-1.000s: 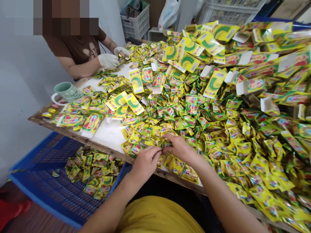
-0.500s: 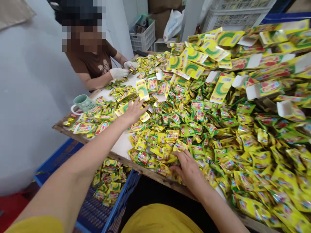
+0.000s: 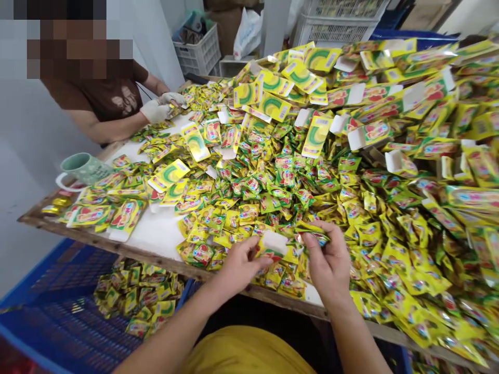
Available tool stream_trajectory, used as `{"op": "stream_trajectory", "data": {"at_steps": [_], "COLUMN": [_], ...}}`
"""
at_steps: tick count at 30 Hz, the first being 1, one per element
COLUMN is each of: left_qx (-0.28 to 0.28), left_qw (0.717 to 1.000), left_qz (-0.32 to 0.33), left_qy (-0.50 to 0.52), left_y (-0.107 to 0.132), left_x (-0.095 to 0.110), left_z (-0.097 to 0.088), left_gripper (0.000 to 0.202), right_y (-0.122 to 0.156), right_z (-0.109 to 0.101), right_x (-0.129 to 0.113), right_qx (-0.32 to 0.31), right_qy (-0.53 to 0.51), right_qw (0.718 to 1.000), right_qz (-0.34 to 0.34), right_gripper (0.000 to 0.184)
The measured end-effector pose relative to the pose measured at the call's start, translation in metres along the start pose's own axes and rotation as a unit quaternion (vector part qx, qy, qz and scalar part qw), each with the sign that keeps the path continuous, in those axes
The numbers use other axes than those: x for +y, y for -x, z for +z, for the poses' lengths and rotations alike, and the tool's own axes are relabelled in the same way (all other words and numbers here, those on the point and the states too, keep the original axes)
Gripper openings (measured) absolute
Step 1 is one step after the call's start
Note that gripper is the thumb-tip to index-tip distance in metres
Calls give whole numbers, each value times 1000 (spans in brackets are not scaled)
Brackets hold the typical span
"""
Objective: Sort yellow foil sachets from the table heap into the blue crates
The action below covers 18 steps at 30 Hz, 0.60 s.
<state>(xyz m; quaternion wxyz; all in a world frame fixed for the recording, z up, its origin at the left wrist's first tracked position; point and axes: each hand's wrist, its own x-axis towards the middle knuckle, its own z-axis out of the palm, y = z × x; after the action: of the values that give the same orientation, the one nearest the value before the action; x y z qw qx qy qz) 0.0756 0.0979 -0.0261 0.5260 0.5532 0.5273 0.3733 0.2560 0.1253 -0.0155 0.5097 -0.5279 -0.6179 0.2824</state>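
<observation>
My left hand (image 3: 245, 261) is closed on a small carton (image 3: 274, 243), yellow with a white open flap that faces right. Close by on the right, my right hand (image 3: 328, 259) pinches yellow-green sachets (image 3: 312, 229) between thumb and fingers; how many it holds I cannot tell. Both hands are above the table's near edge. Around and beneath them lies a wide heap of shiny yellow and green sachets (image 3: 286, 176). Flat yellow cartons (image 3: 169, 175) rest to the left of the heap, and many open-ended cartons (image 3: 366, 136) are piled behind it.
A mug (image 3: 83, 169) stands at the table's left end beside yellow rolls (image 3: 54, 206). Below the edge, a blue crate (image 3: 58, 296) holds filled cartons (image 3: 144, 296). Across the table a co-worker's gloved hands (image 3: 161, 107) handle something small. White crates (image 3: 339, 26) stand behind.
My left hand has come back from the cartons at the left with a carton in it. My right hand has lifted sachets from the heap. The view has shifted to the right.
</observation>
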Motion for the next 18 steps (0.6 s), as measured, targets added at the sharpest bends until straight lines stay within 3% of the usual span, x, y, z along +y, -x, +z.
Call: {"op": "stream_trajectory", "data": {"at_steps": [2, 4, 10, 14, 18], "left_qx": [24, 36, 31, 17, -6], "left_qw": [1000, 999, 997, 994, 990], "left_qz": [-3, -1, -1, 11, -5], "left_qy": [20, 34, 71, 111, 144], "left_y": [2, 3, 11, 11, 10], "left_x": [-14, -23, -23, -20, -18], "left_z": [20, 25, 22, 26, 22], "left_gripper": [22, 22, 18, 18, 20], "right_y": [-1, 1, -3, -14, -20], "right_z": [-3, -3, -5, -12, -18], "right_x": [-4, -3, -16, -27, -20], "right_qx": [-55, -147, -331, -386, -360], "right_qy": [56, 100, 237, 274, 205], "right_qw": [992, 973, 901, 868, 902], "right_qz": [-96, -150, -148, -147, -119], "right_gripper": [12, 12, 17, 17, 33]}}
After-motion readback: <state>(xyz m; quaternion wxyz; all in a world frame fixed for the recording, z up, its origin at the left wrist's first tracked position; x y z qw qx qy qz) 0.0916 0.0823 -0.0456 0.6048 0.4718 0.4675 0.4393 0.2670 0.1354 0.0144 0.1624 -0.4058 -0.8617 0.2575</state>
